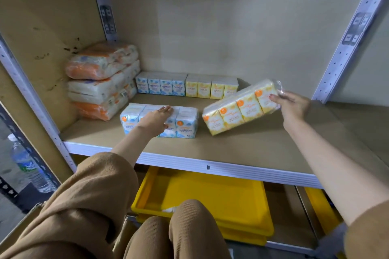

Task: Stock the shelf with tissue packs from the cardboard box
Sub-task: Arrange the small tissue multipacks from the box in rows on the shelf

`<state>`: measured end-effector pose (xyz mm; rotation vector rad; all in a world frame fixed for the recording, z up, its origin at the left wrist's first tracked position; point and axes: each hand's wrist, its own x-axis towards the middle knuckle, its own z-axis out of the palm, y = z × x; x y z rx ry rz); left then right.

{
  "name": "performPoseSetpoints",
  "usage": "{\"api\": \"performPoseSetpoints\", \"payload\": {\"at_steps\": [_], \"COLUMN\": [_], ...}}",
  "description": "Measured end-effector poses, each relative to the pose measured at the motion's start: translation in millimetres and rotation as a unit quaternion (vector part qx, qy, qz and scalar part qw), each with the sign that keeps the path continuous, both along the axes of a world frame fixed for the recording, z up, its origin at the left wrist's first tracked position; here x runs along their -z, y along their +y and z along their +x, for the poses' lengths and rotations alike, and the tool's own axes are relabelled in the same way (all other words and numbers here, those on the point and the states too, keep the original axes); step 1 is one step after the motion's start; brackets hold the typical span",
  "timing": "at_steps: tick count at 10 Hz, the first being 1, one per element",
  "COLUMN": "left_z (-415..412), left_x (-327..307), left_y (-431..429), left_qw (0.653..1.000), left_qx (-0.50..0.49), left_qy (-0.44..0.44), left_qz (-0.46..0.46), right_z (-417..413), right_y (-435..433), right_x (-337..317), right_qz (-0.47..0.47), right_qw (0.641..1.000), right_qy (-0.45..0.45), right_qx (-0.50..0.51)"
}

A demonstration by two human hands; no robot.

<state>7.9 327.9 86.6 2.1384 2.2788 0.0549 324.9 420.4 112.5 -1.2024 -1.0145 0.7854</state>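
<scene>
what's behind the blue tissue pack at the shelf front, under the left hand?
Bare shelf, then a row at the back: blue back pack and, to its right, yellow back pack. The left hand lies flat on the front blue pack, covering part of its top.

the blue pack (186, 125) reads "fragrance free mini tissue". print on the yellow pack (231, 115) and the bottle (27, 166) label is too blurred.

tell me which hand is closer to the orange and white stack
Left. The left hand rests flat on the blue tissue pack just right of the stack; the right hand grips the yellow tissue pack farther right.
</scene>
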Motion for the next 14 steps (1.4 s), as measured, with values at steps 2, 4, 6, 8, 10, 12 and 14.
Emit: {"api": "performPoseSetpoints", "payload": {"at_steps": [2, 4, 6, 8, 10, 12, 14], "left_z": [-3, -7, -8, -12, -35, -70, -98], "left_x": [1, 0, 5, 38, 38, 37, 36], "left_y": [4, 6, -10, -21, 34, 103, 149], "left_qw": [1.0, 1.0, 0.997, 0.989, 0.987, 0.986, 0.986], "left_qx": [0.004, 0.015, 0.023, -0.027, -0.033, -0.024, -0.029], "left_qy": [-0.008, -0.015, -0.021, -0.018, -0.028, -0.034, -0.002], "left_qz": [-0.001, -0.018, 0.072, 0.144, 0.155, 0.163, 0.162], "right_z": [42, 44, 12, -34, -62, -97, -133], "right_y": [-11, -20, -32, -29, 2, 55, 104], "right_x": [60, 29, -6, 25, 36, 42, 46], "right_qz": [-0.119, -0.203, -0.081, -0.039, -0.004, 0.022, 0.039], "right_qw": [0.985, 0.905, 0.8, 0.716, 0.725, 0.723, 0.72], "right_qy": [-0.109, -0.347, -0.586, -0.675, -0.674, -0.679, -0.683], "right_qx": [-0.057, -0.14, -0.107, -0.173, -0.138, -0.122, -0.114]}}
